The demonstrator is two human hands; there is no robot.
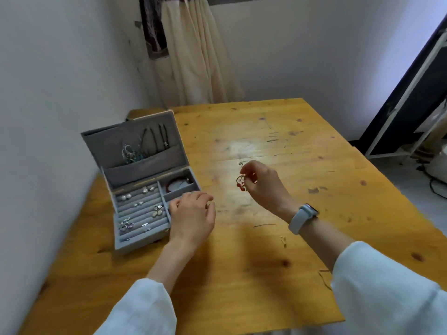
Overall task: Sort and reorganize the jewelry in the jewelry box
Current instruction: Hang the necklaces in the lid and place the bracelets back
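Observation:
An open grey jewelry box (116, 209) stands on the left of the wooden table (278, 274). Its ring rolls hold several small silver earrings and rings (135, 204). A red bracelet (175, 184) lies in the far right compartment. Necklaces (142, 146) hang in the lid's pocket. My left hand (193, 216) hovers over the box's near right compartment, fingers loosely curled, apparently holding nothing. My right hand (261, 187) is raised above the table to the right of the box, pinching a thin silver piece with red beads (240, 183), which dangles from the fingers.
A white wall runs close along the box's left side. Cream curtains (193, 56) hang behind the table's far edge. A dark framed panel (411, 105) leans at the right. A small thin metal bit (283, 240) lies on the table near my right wrist.

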